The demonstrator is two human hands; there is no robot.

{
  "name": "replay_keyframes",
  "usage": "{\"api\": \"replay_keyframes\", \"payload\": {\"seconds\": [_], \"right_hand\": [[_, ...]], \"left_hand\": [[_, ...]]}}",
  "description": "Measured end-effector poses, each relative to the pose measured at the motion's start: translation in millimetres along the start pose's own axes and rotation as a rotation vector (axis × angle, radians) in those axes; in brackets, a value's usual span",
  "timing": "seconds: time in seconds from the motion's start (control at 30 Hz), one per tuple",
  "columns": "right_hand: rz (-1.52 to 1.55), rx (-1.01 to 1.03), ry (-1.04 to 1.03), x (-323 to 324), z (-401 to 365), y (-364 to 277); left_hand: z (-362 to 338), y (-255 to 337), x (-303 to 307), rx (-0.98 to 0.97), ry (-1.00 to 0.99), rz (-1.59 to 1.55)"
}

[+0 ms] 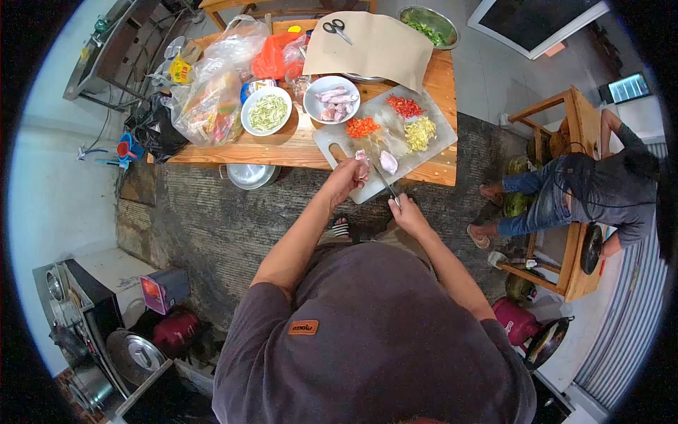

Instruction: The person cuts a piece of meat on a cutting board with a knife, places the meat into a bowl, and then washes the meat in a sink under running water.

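My left hand (344,179) is closed around a pale pink piece of raw meat (361,157), held over the near edge of the white cutting board (332,137). In my right hand (407,212) is the handle of a knife (387,185); its blade points away from me over the board. Another piece of raw meat (388,162) lies just right of the blade. Farther back on the board are chopped orange-red pieces (362,127), chopped red pieces (405,106) and a pile of chopped yellowish pieces (420,133).
Left of the board stand a bowl of raw meat pieces (311,106) and a bowl of shredded pale green vegetable (267,113). Scissors (337,30) lie on brown paper (381,53). Plastic bags (208,106) crowd the table's left. Another person (600,185) is at the right.
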State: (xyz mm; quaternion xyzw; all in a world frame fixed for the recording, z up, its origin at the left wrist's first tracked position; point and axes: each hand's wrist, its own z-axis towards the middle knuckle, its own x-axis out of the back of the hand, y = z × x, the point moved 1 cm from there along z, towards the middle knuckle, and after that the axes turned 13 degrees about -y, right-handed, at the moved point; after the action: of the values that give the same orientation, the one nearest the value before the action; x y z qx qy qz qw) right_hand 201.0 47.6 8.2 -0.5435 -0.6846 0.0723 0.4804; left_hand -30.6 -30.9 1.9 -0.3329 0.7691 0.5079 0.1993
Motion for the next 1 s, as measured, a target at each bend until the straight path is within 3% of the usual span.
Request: {"api": "replay_keyframes", "payload": {"seconds": [0.13,0.2,0.23,0.3,0.63,0.7,0.8,0.87,1.0], "right_hand": [[0.062,-0.049,-0.049,7.5,-21.6,-4.1],[0.098,-0.051,-0.039,11.7,-31.3,-3.2],[0.114,-0.074,-0.040,17.6,-39.1,-8.1],[0.132,-0.098,-0.041,21.1,-43.9,-7.9],[0.135,-0.160,-0.044,36.2,-60.1,-6.8],[0.138,-0.141,-0.030,36.3,-63.0,-6.3],[0.134,-0.176,-0.015,38.5,-65.9,-3.6],[0.153,-0.169,-0.035,39.4,-67.0,-2.3],[0.143,-0.215,-0.109,47.1,-65.5,-5.6]], "left_hand": [[-11.2,16.7,-15.7,-0.020,0.147,0.122],[-3.2,16.8,-3.7,-0.041,0.228,0.431],[-1.9,18.9,-4.8,-0.042,0.230,0.428],[3.8,22.7,-9.6,-0.176,0.417,0.923],[29.4,16.4,-25.8,-0.222,0.388,0.889],[27.1,39.2,-16.5,-0.324,0.420,0.885],[14.2,103.4,-17.7,-0.512,0.601,1.178],[15.6,138.1,-10.4,-0.442,0.693,1.295],[41.2,166.9,30.5,-0.516,0.748,1.414]]}}
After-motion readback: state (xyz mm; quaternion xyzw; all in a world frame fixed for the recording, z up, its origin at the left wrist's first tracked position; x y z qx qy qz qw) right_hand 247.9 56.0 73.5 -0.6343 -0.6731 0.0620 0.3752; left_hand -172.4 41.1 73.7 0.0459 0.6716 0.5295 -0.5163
